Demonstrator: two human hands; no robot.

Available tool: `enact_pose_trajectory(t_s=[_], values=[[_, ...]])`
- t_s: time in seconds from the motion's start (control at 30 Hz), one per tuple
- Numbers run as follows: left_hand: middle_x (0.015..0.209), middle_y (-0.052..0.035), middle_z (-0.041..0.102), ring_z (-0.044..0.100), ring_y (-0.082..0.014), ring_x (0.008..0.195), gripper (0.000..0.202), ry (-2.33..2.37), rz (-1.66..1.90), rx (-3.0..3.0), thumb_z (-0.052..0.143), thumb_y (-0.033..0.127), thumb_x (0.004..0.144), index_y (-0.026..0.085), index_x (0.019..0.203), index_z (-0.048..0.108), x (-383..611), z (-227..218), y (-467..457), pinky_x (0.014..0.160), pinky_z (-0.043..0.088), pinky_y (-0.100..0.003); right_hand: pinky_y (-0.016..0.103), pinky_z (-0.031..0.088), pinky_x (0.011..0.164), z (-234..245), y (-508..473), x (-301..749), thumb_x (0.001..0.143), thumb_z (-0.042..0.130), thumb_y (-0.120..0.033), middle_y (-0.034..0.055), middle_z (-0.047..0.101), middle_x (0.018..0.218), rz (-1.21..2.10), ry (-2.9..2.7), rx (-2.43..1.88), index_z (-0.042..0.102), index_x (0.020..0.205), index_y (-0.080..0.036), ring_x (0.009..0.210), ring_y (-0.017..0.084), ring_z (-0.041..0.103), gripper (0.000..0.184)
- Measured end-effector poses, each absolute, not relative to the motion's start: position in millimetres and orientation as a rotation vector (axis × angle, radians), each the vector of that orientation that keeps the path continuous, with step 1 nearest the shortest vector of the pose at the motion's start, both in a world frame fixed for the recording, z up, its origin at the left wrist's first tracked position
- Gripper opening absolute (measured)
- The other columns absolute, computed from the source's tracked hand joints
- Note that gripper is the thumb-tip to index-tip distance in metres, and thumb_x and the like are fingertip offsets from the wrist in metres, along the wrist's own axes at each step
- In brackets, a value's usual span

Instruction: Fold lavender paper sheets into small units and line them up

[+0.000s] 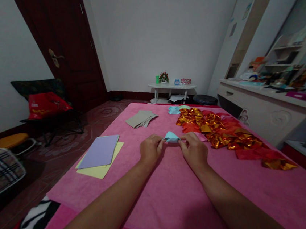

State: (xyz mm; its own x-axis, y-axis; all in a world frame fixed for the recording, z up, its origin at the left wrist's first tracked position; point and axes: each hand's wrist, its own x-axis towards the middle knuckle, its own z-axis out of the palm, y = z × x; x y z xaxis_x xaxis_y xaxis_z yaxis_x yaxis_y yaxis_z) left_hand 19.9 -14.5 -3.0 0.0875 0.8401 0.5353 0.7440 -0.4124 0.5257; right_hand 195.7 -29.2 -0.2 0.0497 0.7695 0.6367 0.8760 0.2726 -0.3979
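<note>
A small piece of light blue folded paper (171, 137) sits between my two hands over the pink blanket (161, 197). My left hand (150, 150) pinches its left edge with curled fingers. My right hand (193, 149) pinches its right edge, fingers closed on it. Both forearms reach in from the bottom of the view.
A purple sheet (99, 151) lies on a yellow sheet (100, 169) at the left. Grey card pieces (140, 118) lie further back. Shiny gold and red foil pieces (226, 136) trail along the right. Another light blue piece (173, 109) lies at the far edge. A white dresser (262, 112) stands right.
</note>
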Motion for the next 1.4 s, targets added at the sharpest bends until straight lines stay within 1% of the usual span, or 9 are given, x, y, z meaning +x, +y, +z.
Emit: enact_pose_trajectory(t_s=[0.17, 0.3, 0.43, 0.63, 1.0, 1.17, 1.23, 1.3, 1.4], values=[[0.078, -0.0019, 0.064, 0.054, -0.0111, 0.066, 0.019, 1.413, 1.398, 2.066, 0.058, 0.030, 0.083, 0.023, 0.092, 0.073, 21, -3, -3, 0.062, 0.038, -0.022, 0.028, 0.037, 0.061, -3, -18, 205, 0.077, 0.058, -0.029, 0.0029, 0.060, 0.080, 0.058, -1.603, -1.392, 0.065, 0.074, -0.021, 0.070, 0.017, 0.053, 0.011], [0.086, -0.0038, 0.065, 0.056, -0.0101, 0.064, 0.029, 1.191, 1.502, 1.732, 0.060, 0.030, 0.080, 0.017, 0.105, 0.067, 24, -6, 9, 0.062, 0.044, -0.023, 0.024, 0.032, 0.047, -3, -9, 209, 0.068, 0.063, -0.033, -0.0005, 0.053, 0.062, 0.878, -1.161, -1.205, 0.062, 0.071, -0.018, 0.051, 0.012, 0.044, 0.016], [0.090, -0.0093, 0.066, 0.058, -0.0106, 0.063, 0.043, 0.955, 1.334, 1.423, 0.062, 0.039, 0.078, 0.011, 0.112, 0.062, 27, -7, 18, 0.055, 0.045, -0.022, 0.019, 0.025, 0.040, 1, -8, 206, 0.061, 0.064, -0.028, -0.0004, 0.054, 0.063, 1.436, -0.927, -1.017, 0.057, 0.071, -0.017, 0.043, 0.007, 0.034, 0.016], [0.075, -0.0096, 0.068, 0.060, -0.0115, 0.061, 0.047, 0.620, 1.126, 1.271, 0.074, 0.042, 0.067, 0.007, 0.097, 0.068, 41, -1, 20, 0.058, 0.045, -0.023, 0.017, 0.023, 0.037, 1, -8, 200, 0.069, 0.057, -0.021, -0.0002, 0.051, 0.060, 1.766, -0.777, -0.939, 0.059, 0.069, -0.015, 0.041, 0.005, 0.030, 0.006], [0.066, -0.0055, 0.068, 0.059, -0.0128, 0.057, 0.020, 0.733, 1.266, 1.279, 0.066, 0.029, 0.072, 0.009, 0.074, 0.068, 50, -8, 19, 0.058, 0.045, -0.024, 0.017, 0.028, 0.037, -3, -18, 190, 0.068, 0.071, -0.033, -0.0033, 0.053, 0.058, 1.485, -0.890, -1.004, 0.058, 0.072, -0.017, 0.041, 0.004, 0.037, 0.021], [0.064, -0.0027, 0.064, 0.050, -0.0097, 0.055, 0.017, 0.996, 1.235, 1.431, 0.060, 0.024, 0.073, 0.010, 0.073, 0.068, 51, -21, 22, 0.052, 0.037, -0.020, 0.024, 0.048, 0.052, 13, 17, 194, 0.064, 0.073, -0.032, 0.0012, 0.063, 0.062, 1.210, -1.122, -1.238, 0.057, 0.075, -0.017, 0.051, 0.012, 0.058, 0.025], [0.062, -0.0013, 0.061, 0.048, -0.0094, 0.055, 0.017, 1.005, 1.183, 1.482, 0.058, 0.024, 0.073, 0.011, 0.072, 0.068, 52, -24, 23, 0.051, 0.035, -0.020, 0.027, 0.050, 0.056, 29, 51, 198, 0.072, 0.061, -0.029, 0.0031, 0.066, 0.064, 0.900, -1.406, -1.440, 0.056, 0.075, -0.017, 0.054, 0.015, 0.062, 0.014], [0.060, -0.0006, 0.058, 0.047, -0.0094, 0.054, 0.017, 1.000, 1.133, 1.524, 0.057, 0.025, 0.073, 0.012, 0.070, 0.068, 52, -26, 23, 0.050, 0.034, -0.020, 0.025, 0.049, 0.057, 47, 90, 202, 0.077, 0.051, -0.024, 0.0028, 0.067, 0.066, 0.251, -1.830, -1.758, 0.060, 0.078, -0.017, 0.059, 0.015, 0.063, 0.012], [0.060, -0.0004, 0.056, 0.045, -0.0098, 0.055, 0.018, 1.003, 1.109, 1.543, 0.056, 0.026, 0.073, 0.013, 0.071, 0.069, 52, -26, 25, 0.050, 0.033, -0.020, 0.029, 0.047, 0.066, 69, 145, 208, 0.070, 0.056, -0.021, 0.0057, 0.070, 0.075, -0.065, -1.920, -1.886, 0.065, 0.071, -0.018, 0.076, 0.021, 0.065, 0.010]])
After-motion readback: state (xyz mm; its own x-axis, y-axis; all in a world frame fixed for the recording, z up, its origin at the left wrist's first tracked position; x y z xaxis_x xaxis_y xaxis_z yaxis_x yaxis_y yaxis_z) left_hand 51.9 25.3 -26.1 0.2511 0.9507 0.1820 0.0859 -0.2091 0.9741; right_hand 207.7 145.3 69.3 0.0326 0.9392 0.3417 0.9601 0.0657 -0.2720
